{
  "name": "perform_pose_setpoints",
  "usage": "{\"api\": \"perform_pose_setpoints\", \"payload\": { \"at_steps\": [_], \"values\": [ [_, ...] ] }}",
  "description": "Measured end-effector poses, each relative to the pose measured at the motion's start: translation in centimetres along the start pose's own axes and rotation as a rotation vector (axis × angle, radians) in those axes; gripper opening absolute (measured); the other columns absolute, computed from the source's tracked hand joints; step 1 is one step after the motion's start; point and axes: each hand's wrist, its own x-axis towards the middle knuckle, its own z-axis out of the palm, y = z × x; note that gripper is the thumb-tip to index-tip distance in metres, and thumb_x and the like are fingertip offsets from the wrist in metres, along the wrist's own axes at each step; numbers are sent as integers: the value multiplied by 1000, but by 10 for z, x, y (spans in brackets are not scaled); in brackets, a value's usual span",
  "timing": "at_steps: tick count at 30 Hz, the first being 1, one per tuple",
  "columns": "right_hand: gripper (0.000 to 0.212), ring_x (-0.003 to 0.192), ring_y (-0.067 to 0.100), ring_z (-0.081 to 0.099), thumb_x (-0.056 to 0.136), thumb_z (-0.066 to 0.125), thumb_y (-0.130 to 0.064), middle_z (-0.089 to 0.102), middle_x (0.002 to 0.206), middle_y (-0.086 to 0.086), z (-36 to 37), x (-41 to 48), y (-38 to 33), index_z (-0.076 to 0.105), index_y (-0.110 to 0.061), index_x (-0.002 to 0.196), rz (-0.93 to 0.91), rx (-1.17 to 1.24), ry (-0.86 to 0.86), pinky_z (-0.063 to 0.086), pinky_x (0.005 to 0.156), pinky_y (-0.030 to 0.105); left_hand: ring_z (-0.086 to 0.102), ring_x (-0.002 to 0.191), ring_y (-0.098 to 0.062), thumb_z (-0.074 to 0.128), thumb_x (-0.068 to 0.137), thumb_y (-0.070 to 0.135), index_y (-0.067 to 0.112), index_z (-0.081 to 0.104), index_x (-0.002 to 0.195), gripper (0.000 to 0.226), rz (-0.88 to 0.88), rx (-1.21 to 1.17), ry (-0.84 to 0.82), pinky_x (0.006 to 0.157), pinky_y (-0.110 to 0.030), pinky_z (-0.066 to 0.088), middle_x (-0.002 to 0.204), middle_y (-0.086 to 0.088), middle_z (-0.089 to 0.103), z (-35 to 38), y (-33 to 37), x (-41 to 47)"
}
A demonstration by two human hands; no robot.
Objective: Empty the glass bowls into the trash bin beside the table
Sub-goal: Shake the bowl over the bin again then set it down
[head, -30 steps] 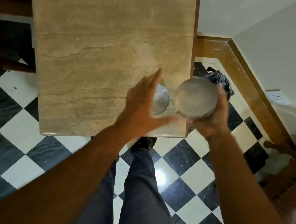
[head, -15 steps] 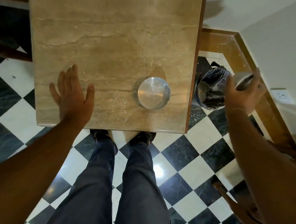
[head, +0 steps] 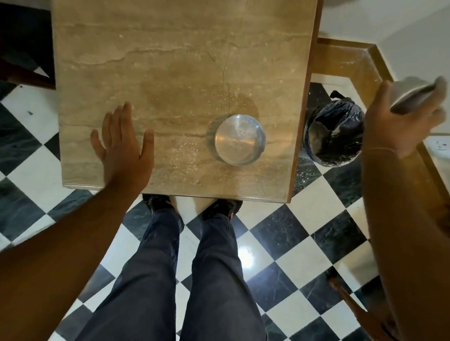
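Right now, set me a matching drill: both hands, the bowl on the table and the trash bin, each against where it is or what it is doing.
1. left hand
2. right hand
3. glass bowl
4. trash bin

A. on the floor beside the table
B. holding a tilted bowl
C. open, over the tabletop
D. standing near the table's right edge

Pairs: 1-C, 2-B, 3-D, 4-A

No legible text, labels, brand marks, numbers or signs anywhere in the head view. Surfaces checked: marble table top [head: 172, 61], glass bowl [head: 240, 139] near its right edge, bin liner [head: 334, 135], wall socket [head: 440, 145]. All unmarked or too blurred.
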Motion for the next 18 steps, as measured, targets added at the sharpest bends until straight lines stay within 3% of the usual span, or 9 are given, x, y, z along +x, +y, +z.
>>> {"api": "perform_pose_setpoints", "payload": {
  "at_steps": [2,5,9,10,12,13,16,18],
  "values": [
    [89,128,14,60,89,73,-77,55,153,5,5,-3,-5,48,-38,165,-67,-53,27,57,103,32,16,167,-31,36,111,46,22,16,172,68,-4,-2,-11,132,-63,3,178,-7,26,1,-1,-1],
    [95,148,32,55,90,71,-74,48,165,11,10,-17,16,39,-32,169,140,-101,-339,55,117,47,16,167,-30,35,111,47,22,15,172,69,15,-1,-51,133,-63,3,179,-8,25,-1,4,-4],
    [93,136,21,64,85,72,-82,54,159,3,10,-8,-2,44,-38,162,-7,-30,-87,53,101,26,18,167,-30,37,112,46,23,16,172,68,18,-15,-14,132,-62,4,178,-7,27,-3,5,-4],
    [96,141,24,62,86,72,-81,53,162,5,12,-8,0,42,-38,165,-8,-83,-126,53,104,28,18,167,-30,38,112,45,23,17,172,68,13,-10,-12,132,-63,4,178,-7,27,-2,6,-3],
    [100,154,34,50,91,75,-74,43,173,8,13,-24,17,30,-36,172,189,-118,-355,52,120,48,18,167,-30,39,112,44,22,17,172,68,24,-13,-49,132,-63,4,178,-8,27,-4,8,-3],
    [98,154,35,49,94,77,-68,40,174,9,11,-28,26,29,-35,172,256,-96,-386,53,121,55,18,167,-30,39,112,45,22,16,172,69,34,-21,-61,132,-64,4,178,-8,27,-4,9,-3],
    [78,131,23,68,99,84,-50,54,155,8,-2,-25,12,39,-25,158,307,295,-263,68,106,47,17,167,-28,40,111,48,23,16,172,71,29,-60,-49,133,-63,4,179,-7,26,-8,11,-2],
    [66,125,23,73,104,80,-49,64,141,6,-13,-28,-4,45,-21,152,437,531,-346,71,98,43,17,167,-28,42,109,53,22,18,172,74,27,-104,-54,134,-62,4,179,-7,25,-13,17,-1]
  ]
}}
